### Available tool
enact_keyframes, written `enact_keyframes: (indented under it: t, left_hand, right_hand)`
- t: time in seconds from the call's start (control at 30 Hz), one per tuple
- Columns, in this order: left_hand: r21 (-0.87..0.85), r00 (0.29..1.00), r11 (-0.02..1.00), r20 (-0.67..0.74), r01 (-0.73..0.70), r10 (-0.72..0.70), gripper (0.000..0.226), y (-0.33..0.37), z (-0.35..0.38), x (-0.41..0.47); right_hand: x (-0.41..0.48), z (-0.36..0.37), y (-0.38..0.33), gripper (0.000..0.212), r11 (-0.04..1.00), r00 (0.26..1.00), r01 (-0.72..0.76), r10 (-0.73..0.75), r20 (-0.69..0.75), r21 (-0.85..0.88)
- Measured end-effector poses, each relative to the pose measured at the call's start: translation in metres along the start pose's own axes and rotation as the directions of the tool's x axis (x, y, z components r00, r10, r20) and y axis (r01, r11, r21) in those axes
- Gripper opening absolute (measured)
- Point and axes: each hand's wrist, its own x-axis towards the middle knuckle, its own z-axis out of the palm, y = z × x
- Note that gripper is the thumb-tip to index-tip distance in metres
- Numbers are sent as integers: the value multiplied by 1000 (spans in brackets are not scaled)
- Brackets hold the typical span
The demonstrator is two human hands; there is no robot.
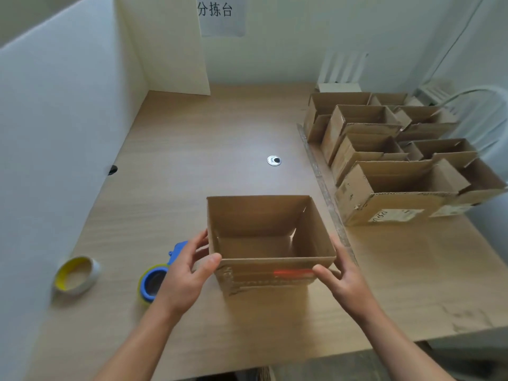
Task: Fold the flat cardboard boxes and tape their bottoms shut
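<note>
Fingers [202, 239] of both hands curl round one square, open-topped corrugated cardboard box [264, 215]. The left hand [187, 268] grips its 9 o'clock wall and the right hand [345, 279] its 3 o'clock wall, thumbs pressing the scuffed near face. The box is at 6 o'clock on the wood-grain table [206, 149]. Two round tape rolls lie at 8 o'clock: a blue dispenser [154, 281] and a yellow-cored roll [75, 274]. Roughly eight folded boxes [384, 166] crowd 2 o'clock.

One view only: a wide-angle camera on the person's head, above the near edge of the counter [192, 166], facing forward and down. It sits close over the cardboard box [264, 215] by that edge. The far edge, the back wall [288, 50] and the left partition [55, 119] — bowed by the lens — fill the upper frame.
</note>
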Motion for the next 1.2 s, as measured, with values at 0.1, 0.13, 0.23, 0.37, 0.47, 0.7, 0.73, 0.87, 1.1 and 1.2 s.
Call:
enact_keyframes:
  t: [0.1,0.13,0.23,0.37,0.47,0.7,0.73,0.87,1.1,1.2]
  left_hand:
    - [167,994,986,-110,0,19,67,9,10,-3]
    - [202,988,979,-152,-2,33,59,12,14,-3]
    - [266,963,964,-265,27,46,35,26,23,-3]
    - [464,990,885,-139,40,29,40,33,25,-3]
    - [617,1000,787,19,5,-21,49,32,30,1]
    - [672,978,737,195,-75,-79,92,27,-1,13]
    - [676,982,733,180,-77,-62,83,26,-4,14]
    - [512,999,858,-13,33,-31,51,16,-2,22]
    - [516,991,856,-132,41,32,61,2,27,37]
    - [550,980,834,-186,47,68,68,-3,36,40]
  right_hand:
    - [0,3,3,80,998,999,39,-37,35,-47]
    - [0,4,3,83,997,998,48,-45,41,-67]
    - [5,3,3,71,991,997,66,-60,57,-118]
    - [11,4,12,61,966,988,123,-98,116,-228]
    - [13,9,16,59,971,989,130,-113,93,-202]
    - [25,4,22,56,944,980,191,-166,110,-270]
    - [26,3,23,56,950,981,177,-150,119,-256]
    - [32,8,18,43,984,995,87,-77,70,-158]
    - [47,11,16,61,983,997,-25,10,-81,-184]
    - [55,17,19,69,980,992,-59,37,-117,-192]
